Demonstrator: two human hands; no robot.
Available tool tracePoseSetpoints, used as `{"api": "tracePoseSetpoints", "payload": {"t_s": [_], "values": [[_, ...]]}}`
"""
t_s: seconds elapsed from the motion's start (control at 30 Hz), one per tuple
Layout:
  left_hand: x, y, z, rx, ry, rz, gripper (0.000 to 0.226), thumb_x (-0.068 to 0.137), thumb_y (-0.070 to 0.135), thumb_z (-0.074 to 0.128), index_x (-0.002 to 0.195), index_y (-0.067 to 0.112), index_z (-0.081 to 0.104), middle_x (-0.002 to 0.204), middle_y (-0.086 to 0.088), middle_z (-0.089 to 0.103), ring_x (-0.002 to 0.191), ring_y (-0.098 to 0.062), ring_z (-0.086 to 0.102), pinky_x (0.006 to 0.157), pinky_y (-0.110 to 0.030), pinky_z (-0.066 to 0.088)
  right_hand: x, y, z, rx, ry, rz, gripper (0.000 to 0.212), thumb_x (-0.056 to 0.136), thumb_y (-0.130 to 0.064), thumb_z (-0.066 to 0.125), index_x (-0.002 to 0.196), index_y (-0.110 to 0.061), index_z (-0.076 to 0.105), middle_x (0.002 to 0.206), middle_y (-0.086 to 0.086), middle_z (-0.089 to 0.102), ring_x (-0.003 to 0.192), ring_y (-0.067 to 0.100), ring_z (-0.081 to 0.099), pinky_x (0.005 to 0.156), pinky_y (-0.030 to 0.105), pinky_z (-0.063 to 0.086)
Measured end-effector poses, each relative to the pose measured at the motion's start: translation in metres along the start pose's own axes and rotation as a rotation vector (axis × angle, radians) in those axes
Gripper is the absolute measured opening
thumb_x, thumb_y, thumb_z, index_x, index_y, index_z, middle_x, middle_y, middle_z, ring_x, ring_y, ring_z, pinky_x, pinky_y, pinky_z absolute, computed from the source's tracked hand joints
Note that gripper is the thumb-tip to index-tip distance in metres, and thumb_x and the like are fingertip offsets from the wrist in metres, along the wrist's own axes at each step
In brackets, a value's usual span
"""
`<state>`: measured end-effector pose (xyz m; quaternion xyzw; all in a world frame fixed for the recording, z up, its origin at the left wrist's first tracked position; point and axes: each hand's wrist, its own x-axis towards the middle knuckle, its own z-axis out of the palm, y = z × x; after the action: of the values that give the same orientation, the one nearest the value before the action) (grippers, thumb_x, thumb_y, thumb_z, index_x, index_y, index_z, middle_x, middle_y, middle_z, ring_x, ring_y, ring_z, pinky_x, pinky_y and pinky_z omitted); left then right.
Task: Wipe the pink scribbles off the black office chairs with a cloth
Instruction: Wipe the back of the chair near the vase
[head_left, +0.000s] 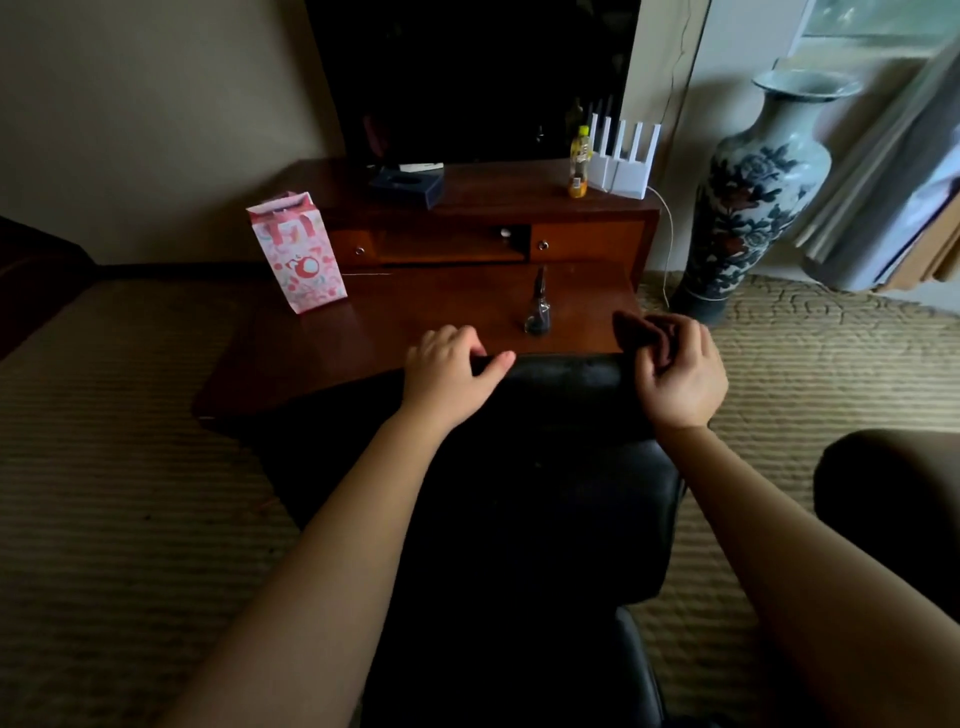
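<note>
The black office chair (545, 499) is sitting closest, its back up by the desk (415, 322). The left hand (447, 371) is gripping the back's top edge, and the right hand (680, 374) is clutching a dark cloth (641, 330) at its corner. Wiping seems about to start. No pink scribbles are showing in this gloom, so finding them comes next.

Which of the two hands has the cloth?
The right hand: its fingers curl round a dark brown cloth at the front edge of the desk. The left hand holds no cloth; it grips the top of the black chair.
</note>
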<state>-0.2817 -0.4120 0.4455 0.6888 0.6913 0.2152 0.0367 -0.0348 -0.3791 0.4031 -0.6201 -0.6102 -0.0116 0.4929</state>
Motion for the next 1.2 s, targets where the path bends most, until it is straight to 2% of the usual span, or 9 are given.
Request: {"api": "tracePoseSetpoints", "payload": {"t_s": [0.13, 0.23, 0.33, 0.4, 0.5, 0.63, 0.8, 1.03, 1.2], "values": [[0.0, 0.021, -0.003, -0.046, -0.07, 0.083, 0.039, 0.087, 0.056, 0.056, 0.101, 0.02, 0.058, 0.107, 0.0, 0.056, 0.106, -0.021, 0.048, 0.085, -0.031, 0.032, -0.005, 0.013, -0.026, -0.034, 0.061, 0.038, 0.032, 0.075, -0.025, 0.053, 0.103, -0.012, 0.062, 0.098, 0.011, 0.063, 0.09, 0.034, 0.06, 0.067, 0.036, 0.044], [-0.005, 0.017, -0.006, -0.036, -0.08, 0.138, 0.038, 0.086, 0.053, 0.059, 0.105, 0.02, 0.059, 0.109, 0.001, 0.054, 0.106, -0.02, 0.049, 0.086, -0.031, 0.035, -0.008, 0.013, -0.031, -0.027, 0.059, 0.055, 0.033, 0.075, -0.028, 0.051, 0.103, -0.015, 0.062, 0.1, 0.008, 0.063, 0.092, 0.031, 0.06, 0.068, 0.035, 0.044], [-0.015, -0.003, -0.004, -0.033, -0.013, 0.114, 0.047, 0.084, 0.055, 0.061, 0.111, 0.017, 0.059, 0.111, -0.001, 0.055, 0.106, -0.021, 0.049, 0.089, -0.032, 0.036, -0.009, 0.008, -0.028, -0.013, 0.062, 0.056, 0.037, 0.074, -0.03, 0.048, 0.104, -0.014, 0.062, 0.101, 0.009, 0.064, 0.092, 0.032, 0.06, 0.067, 0.035, 0.045], [-0.019, -0.018, -0.002, -0.023, 0.051, 0.091, 0.05, 0.081, 0.057, 0.063, 0.105, 0.014, 0.059, 0.106, -0.001, 0.056, 0.102, -0.021, 0.05, 0.085, -0.03, 0.034, -0.009, 0.003, -0.021, -0.022, 0.05, 0.042, 0.036, 0.074, -0.028, 0.049, 0.103, -0.011, 0.062, 0.101, 0.011, 0.063, 0.092, 0.034, 0.06, 0.067, 0.036, 0.045], [-0.012, -0.025, 0.0, -0.027, 0.052, 0.102, 0.048, 0.081, 0.056, 0.064, 0.099, 0.013, 0.058, 0.1, -0.002, 0.056, 0.097, -0.022, 0.051, 0.079, -0.028, 0.029, -0.006, 0.0, -0.011, -0.037, 0.055, 0.05, 0.032, 0.075, -0.024, 0.052, 0.102, -0.01, 0.061, 0.099, 0.012, 0.063, 0.09, 0.035, 0.059, 0.067, 0.036, 0.044], [0.007, -0.026, 0.008, -0.031, 0.038, 0.096, 0.05, 0.08, 0.057, 0.064, 0.101, 0.012, 0.059, 0.103, -0.002, 0.057, 0.1, -0.022, 0.051, 0.077, -0.028, 0.026, 0.005, 0.003, 0.002, -0.094, 0.039, 0.038, 0.034, 0.078, -0.028, 0.048, 0.102, -0.007, 0.06, 0.1, 0.015, 0.062, 0.093, 0.038, 0.058, 0.067, 0.038, 0.044], [0.02, -0.04, 0.02, -0.051, 0.144, 0.118, 0.045, 0.078, 0.053, 0.068, 0.092, 0.012, 0.06, 0.094, -0.001, 0.058, 0.093, -0.023, 0.052, 0.074, -0.026, 0.02, 0.018, -0.002, 0.018, -0.083, 0.021, -0.017, 0.031, 0.078, -0.029, 0.05, 0.098, -0.008, 0.061, 0.094, 0.016, 0.065, 0.089, 0.038, 0.06, 0.068, 0.037, 0.045], [0.022, 0.023, 0.031, -0.087, 0.05, 0.216, 0.046, 0.078, 0.053, 0.068, 0.1, 0.014, 0.06, 0.101, 0.001, 0.057, 0.099, -0.02, 0.048, 0.077, -0.027, 0.021, 0.004, 0.033, -0.042, -0.186, 0.066, 0.052, 0.029, 0.08, -0.028, 0.053, 0.1, -0.008, 0.06, 0.097, 0.018, 0.064, 0.087, 0.04, 0.06, 0.067, 0.038, 0.043], [0.017, 0.075, 0.038, -0.072, -0.061, 0.325, 0.044, 0.081, 0.053, 0.065, 0.101, 0.015, 0.057, 0.104, 0.0, 0.056, 0.101, -0.02, 0.046, 0.078, -0.03, 0.024, -0.014, 0.057, -0.098, -0.264, 0.097, 0.132, 0.042, 0.078, -0.041, 0.044, 0.1, -0.009, 0.058, 0.094, 0.022, 0.065, 0.082, 0.044, 0.061, 0.067, 0.041, 0.045]]}}
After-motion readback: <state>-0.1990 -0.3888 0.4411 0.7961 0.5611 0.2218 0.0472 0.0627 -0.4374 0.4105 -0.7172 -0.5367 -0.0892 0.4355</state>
